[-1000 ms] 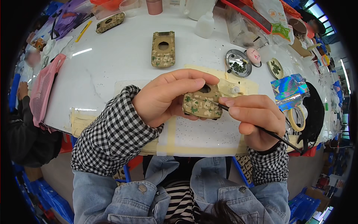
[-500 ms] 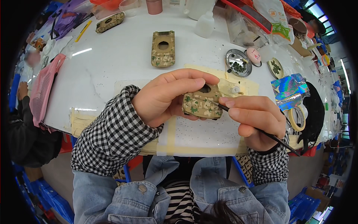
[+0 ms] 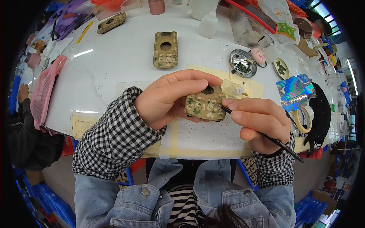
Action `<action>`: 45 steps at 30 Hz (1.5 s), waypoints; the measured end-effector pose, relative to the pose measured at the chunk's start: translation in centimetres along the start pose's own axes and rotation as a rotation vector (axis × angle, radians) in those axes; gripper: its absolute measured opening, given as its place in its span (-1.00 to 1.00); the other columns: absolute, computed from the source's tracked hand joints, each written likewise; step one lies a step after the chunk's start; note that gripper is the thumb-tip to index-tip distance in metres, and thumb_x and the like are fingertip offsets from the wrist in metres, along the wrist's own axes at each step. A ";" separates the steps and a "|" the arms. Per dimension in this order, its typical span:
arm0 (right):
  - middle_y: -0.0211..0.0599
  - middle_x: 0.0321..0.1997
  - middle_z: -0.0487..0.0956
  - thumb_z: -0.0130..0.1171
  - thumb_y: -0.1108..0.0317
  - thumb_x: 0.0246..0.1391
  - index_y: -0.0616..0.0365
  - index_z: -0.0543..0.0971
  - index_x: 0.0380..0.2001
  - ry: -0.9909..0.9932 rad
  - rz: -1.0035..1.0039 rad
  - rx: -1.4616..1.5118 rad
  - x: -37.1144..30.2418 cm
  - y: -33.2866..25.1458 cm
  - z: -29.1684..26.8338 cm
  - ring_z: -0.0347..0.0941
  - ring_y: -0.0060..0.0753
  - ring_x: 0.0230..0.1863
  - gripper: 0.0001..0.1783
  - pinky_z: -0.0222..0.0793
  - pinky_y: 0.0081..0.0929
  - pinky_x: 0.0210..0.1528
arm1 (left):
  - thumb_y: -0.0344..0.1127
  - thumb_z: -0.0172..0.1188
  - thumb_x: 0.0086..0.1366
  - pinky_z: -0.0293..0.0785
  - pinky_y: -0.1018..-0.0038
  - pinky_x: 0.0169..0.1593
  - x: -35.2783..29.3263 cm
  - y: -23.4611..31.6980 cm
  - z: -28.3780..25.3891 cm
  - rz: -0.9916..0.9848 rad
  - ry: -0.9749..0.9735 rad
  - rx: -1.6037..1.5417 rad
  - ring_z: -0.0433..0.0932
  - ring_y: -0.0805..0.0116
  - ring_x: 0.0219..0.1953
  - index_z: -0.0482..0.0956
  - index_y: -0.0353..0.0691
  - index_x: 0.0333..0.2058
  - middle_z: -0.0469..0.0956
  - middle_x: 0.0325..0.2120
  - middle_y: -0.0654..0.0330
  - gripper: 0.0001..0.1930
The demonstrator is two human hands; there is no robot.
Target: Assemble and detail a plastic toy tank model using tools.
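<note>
The left hand point(image 3: 167, 93) is wrapped around a camouflage-patterned model hull point(image 3: 204, 107), held above a speckled white sheet point(image 3: 205, 138), while a slim black tool point(image 3: 279, 143) is pinched in the right hand point(image 3: 262, 118). The tip is poised at the hull's right side; whether contact is made cannot be told. The pattern could be scratched if the tip slipped, and the hull could be dropped or smudged were the left grip loosened. Beyond, dark green pieces point(image 3: 242, 69) are held in a round metal tin point(image 3: 236, 56), and similar bits point(image 3: 281, 68) in an oval dish point(image 3: 286, 77). The contents of a whitish bottle point(image 3: 208, 26) cannot be made out.
</note>
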State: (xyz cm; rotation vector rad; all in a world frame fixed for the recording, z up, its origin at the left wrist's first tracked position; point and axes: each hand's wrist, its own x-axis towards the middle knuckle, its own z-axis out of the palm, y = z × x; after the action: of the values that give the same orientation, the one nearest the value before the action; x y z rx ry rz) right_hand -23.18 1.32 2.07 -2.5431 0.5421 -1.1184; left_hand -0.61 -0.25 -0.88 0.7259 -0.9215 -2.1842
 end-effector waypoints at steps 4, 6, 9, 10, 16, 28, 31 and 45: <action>-0.09 -0.32 0.56 0.08 0.11 0.08 0.23 0.53 -0.30 0.005 0.006 0.005 0.0 0.0 0.1 0.59 -0.18 -0.29 -0.64 0.53 -0.47 -0.32 | -0.27 -0.08 0.35 0.49 0.44 -0.02 0.0 -0.1 -0.1 0.002 -0.011 -0.009 0.51 0.36 -0.07 0.36 -0.31 0.03 0.47 -0.06 0.06 -0.66; -0.10 -0.32 0.56 0.09 0.11 0.08 0.23 0.52 -0.30 -0.002 0.010 0.004 0.0 -0.1 0.0 0.59 -0.18 -0.29 -0.65 0.54 -0.47 -0.31 | -0.27 -0.08 0.35 0.49 0.44 -0.02 0.1 -0.1 -0.1 -0.002 -0.009 -0.013 0.51 0.36 -0.08 0.36 -0.32 0.02 0.47 -0.06 0.06 -0.66; -0.09 -0.31 0.55 0.09 0.12 0.08 0.23 0.52 -0.29 -0.015 0.020 0.004 0.0 -0.1 -0.1 0.59 -0.17 -0.29 -0.65 0.54 -0.46 -0.30 | -0.28 -0.07 0.35 0.49 0.44 -0.02 0.1 -0.2 -0.2 0.011 -0.011 -0.023 0.51 0.36 -0.08 0.36 -0.32 0.02 0.47 -0.06 0.06 -0.66; -0.09 -0.31 0.55 0.08 0.12 0.08 0.23 0.52 -0.29 -0.021 0.025 0.005 0.0 -0.1 -0.1 0.59 -0.17 -0.28 -0.65 0.54 -0.45 -0.30 | -0.28 -0.07 0.35 0.49 0.43 -0.01 0.1 -0.2 -0.2 0.014 -0.010 -0.022 0.51 0.36 -0.07 0.36 -0.32 0.02 0.47 -0.06 0.06 -0.67; -0.16 -0.23 0.57 0.31 0.31 -0.12 0.19 0.56 -0.24 0.017 0.073 0.100 -0.3 -0.1 -0.1 0.57 -0.21 -0.29 -0.67 0.50 -0.47 -0.32 | -0.30 -0.07 0.34 0.47 0.44 0.01 0.0 -0.2 0.0 0.040 -0.015 -0.009 0.51 0.37 -0.06 0.37 -0.32 0.02 0.48 -0.07 0.06 -0.67; -0.12 -0.30 0.58 0.25 0.35 0.01 0.27 0.57 -0.28 0.055 0.177 0.285 -0.6 0.2 0.0 0.57 -0.21 -0.24 -0.77 0.48 -0.44 -0.20 | -0.32 -0.06 0.33 0.43 0.43 0.04 -0.2 -0.2 0.2 0.086 0.005 0.090 0.49 0.39 -0.05 0.39 -0.33 0.00 0.48 -0.08 0.08 -0.68; -0.11 -0.30 0.58 0.24 0.35 0.01 0.26 0.57 -0.29 0.054 0.187 0.297 -0.5 0.2 -0.1 0.57 -0.21 -0.24 -0.78 0.48 -0.44 -0.20 | -0.33 -0.05 0.33 0.42 0.44 0.04 -0.1 -0.2 0.2 0.102 0.000 0.100 0.49 0.40 -0.05 0.41 -0.33 -0.01 0.48 -0.08 0.08 -0.68; -0.13 -0.32 0.58 0.25 0.39 -0.01 0.27 0.57 -0.31 0.045 0.194 0.278 -0.3 0.1 0.0 0.57 -0.22 -0.25 -0.80 0.49 -0.45 -0.22 | -0.32 -0.05 0.32 0.42 0.45 0.03 -0.1 -0.3 0.2 0.127 0.002 0.116 0.49 0.42 -0.06 0.42 -0.32 -0.02 0.50 -0.11 0.11 -0.69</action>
State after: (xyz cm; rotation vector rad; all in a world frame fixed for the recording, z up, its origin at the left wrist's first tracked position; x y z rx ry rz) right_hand -23.40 1.35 1.84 -2.1837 0.5864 -1.0990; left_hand -0.74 0.10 -0.99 0.7035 -1.0715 -2.0320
